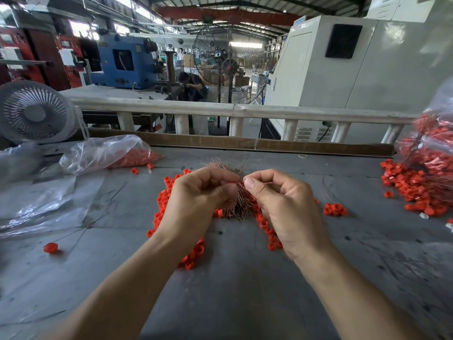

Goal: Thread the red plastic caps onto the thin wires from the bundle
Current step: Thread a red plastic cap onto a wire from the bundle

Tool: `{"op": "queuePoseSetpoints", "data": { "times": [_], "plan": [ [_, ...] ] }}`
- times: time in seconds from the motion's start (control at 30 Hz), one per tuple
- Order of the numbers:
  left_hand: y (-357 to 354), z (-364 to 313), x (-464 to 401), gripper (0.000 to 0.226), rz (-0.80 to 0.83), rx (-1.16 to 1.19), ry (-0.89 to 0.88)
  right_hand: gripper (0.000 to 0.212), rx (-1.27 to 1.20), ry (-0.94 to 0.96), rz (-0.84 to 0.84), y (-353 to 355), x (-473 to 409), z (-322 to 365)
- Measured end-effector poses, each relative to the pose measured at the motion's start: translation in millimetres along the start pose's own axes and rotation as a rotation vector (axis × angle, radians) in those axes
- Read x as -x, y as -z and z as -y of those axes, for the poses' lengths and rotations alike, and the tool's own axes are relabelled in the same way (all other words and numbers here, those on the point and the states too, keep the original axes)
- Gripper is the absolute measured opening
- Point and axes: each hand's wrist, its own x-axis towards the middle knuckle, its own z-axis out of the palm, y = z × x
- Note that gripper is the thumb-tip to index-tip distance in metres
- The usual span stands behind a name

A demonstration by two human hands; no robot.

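I see my left hand (196, 192) gripping the wire bundle (239, 192) above the counter (232, 290), my right hand (282, 204) pinching its wires. Loose red caps (163, 200) lie beneath. A clear bag (105, 153) at left holds red caps; another bag (434, 143) at right spills more.

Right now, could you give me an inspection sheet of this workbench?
Surface: grey table, scuffed and stained.
Job's things: wire bundle held between both hands; red caps scattered under them.
Clutter: clear bag of caps far left; second bag with spilled caps far right; lone cap on a wire near left.
Grippers: left hand grips the bundle; right hand pinches at the wires.
Cables: nothing seen on the table.
Surroundings: small white fan, standing fan, blue machine, white cabinet.
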Motion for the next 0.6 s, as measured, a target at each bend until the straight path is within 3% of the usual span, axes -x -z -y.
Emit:
{"op": "queuePoseSetpoints", "data": {
  "times": [0.17,0.6],
  "plan": [
    [-3.8,-4.0,2.0,0.029,-0.012,0.070,-0.020,0.011,-0.001,0.023,-0.002,0.3,2.1,1.4],
    [-0.2,-3.8,2.2,0.025,0.086,0.139,0.013,0.013,0.044,0.072,0.022,-0.6,3.2,0.5]
  ]
}}
